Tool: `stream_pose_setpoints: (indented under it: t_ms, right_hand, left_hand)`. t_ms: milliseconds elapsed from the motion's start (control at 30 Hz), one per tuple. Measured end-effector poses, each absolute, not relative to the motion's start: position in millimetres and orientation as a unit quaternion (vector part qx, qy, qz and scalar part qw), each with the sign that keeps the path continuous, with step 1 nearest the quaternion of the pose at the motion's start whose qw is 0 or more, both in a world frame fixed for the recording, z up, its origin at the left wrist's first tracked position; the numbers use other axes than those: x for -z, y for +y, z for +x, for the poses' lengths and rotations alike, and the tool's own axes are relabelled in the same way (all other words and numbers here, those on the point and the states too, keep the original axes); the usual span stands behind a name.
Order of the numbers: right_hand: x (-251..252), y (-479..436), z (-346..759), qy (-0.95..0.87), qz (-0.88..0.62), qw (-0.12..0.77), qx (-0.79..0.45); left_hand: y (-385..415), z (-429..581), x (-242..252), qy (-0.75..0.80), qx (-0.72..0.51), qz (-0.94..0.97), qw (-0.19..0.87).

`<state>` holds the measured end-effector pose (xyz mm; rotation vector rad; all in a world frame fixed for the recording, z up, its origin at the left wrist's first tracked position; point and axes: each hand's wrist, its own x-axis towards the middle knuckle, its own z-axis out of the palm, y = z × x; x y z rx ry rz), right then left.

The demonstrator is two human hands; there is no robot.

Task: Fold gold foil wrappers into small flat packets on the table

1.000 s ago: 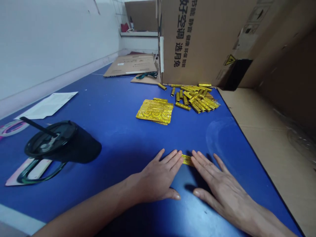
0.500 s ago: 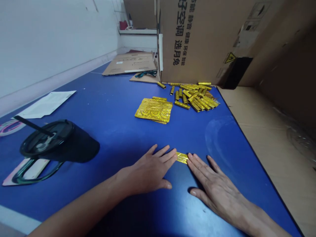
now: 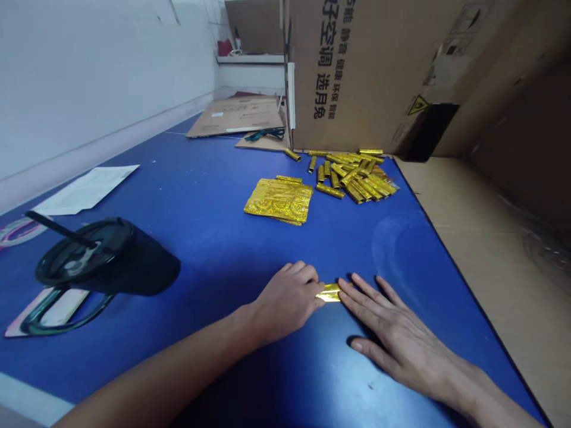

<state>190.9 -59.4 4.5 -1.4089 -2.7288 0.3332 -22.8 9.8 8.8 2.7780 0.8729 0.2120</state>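
Observation:
A folded strip of shiny gold foil paper [image 3: 330, 293] lies on the blue table between my two hands. My left hand [image 3: 289, 303] has its fingers curled in and pinches the strip's left end between thumb and fingers. Flat on the table, my right hand [image 3: 383, 327] rests its spread fingertips on the strip's right end, partly covering it. Beyond the hands sits a stack of flat gold foil sheets [image 3: 279, 201]. Farther back and to the right is a heap of rolled gold foil tubes [image 3: 357, 175].
On the left stands a dark lidded mug [image 3: 143, 258] with a straw and handle. Behind it lies a white paper sheet [image 3: 89, 189]. A large cardboard box [image 3: 379, 71] rises at the back right, and flattened cardboard [image 3: 241, 113] lies beside it.
My left hand's fingers, stretched flat before, have curled and closed on the strip's left end. The right fingers have spread a little and stay on the strip.

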Motion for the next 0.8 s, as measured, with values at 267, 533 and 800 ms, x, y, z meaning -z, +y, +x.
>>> stream_pose_setpoints:
  t_ms: [267,533,800]
  right_hand:
    - [-1.4,-55.9,194.8,-0.875,-0.475,0.023,-0.086]
    - [-0.3,-56.8,195.1,-0.869,-0.487,0.021,-0.084]
    - [-4.2,-61.2,193.9,-0.863,-0.495,0.034,-0.097]
  left_hand:
    - [-7.3,-22.5,-1.1,0.213,-0.102,0.97,0.063]
    - [-5.3,-21.5,-2.8,0.202,-0.073,0.974,0.068]
    - [-20.9,-26.0,-8.5,0.216,-0.019,0.976,0.034]
